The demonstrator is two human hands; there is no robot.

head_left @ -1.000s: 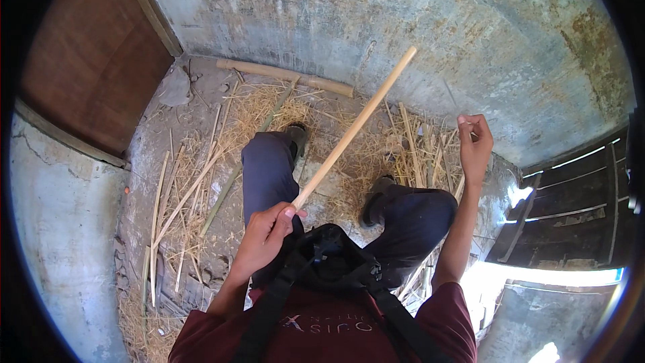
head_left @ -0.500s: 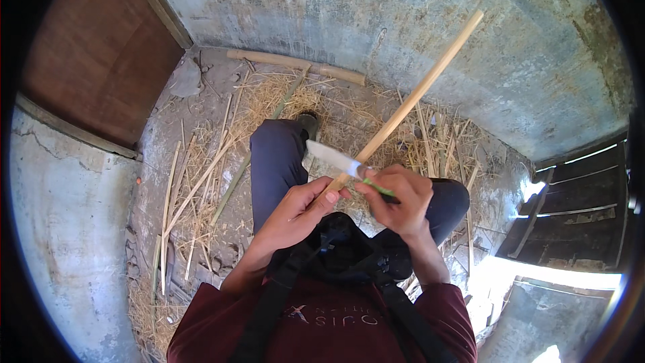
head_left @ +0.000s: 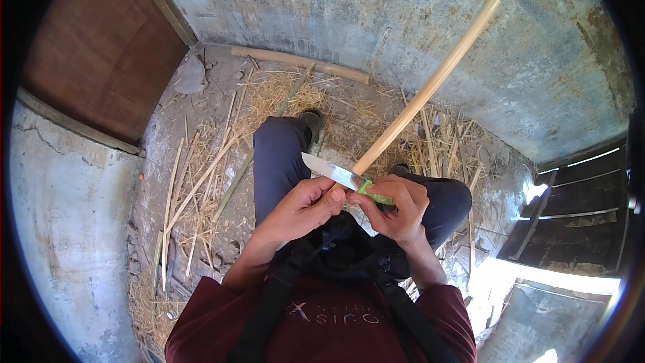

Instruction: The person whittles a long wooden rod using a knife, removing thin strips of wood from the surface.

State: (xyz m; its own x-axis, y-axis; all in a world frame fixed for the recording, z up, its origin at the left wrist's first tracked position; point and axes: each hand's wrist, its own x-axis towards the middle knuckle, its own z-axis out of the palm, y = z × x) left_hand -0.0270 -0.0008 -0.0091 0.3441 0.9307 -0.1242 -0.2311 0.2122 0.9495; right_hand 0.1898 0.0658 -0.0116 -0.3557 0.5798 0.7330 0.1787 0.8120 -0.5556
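A long, pale wooden strip (head_left: 430, 89), which looks like split bamboo, slants up and away to the right from my hands. My left hand (head_left: 310, 207) is closed around its near end, thumb on top. In my right hand (head_left: 398, 207) is a knife (head_left: 329, 171) with a bright green handle, gripped in closed fingers. The blade lies across the strip close to its near end and points left. Both hands are nearly touching, above my lap. The very end of the strip is hidden under my fingers.
Thin strips (head_left: 176, 188) and shavings (head_left: 272, 91) litter the floor on both sides of my legs. A thick bamboo pole (head_left: 302, 64) lies along the foot of the stained wall (head_left: 302, 7). A brown door panel (head_left: 101, 47) stands at far left, dark boards (head_left: 571, 215) at right.
My right hand has drawn the knife down toward me along the strip, close to my left hand. The strip's far end has shifted slightly up and right.
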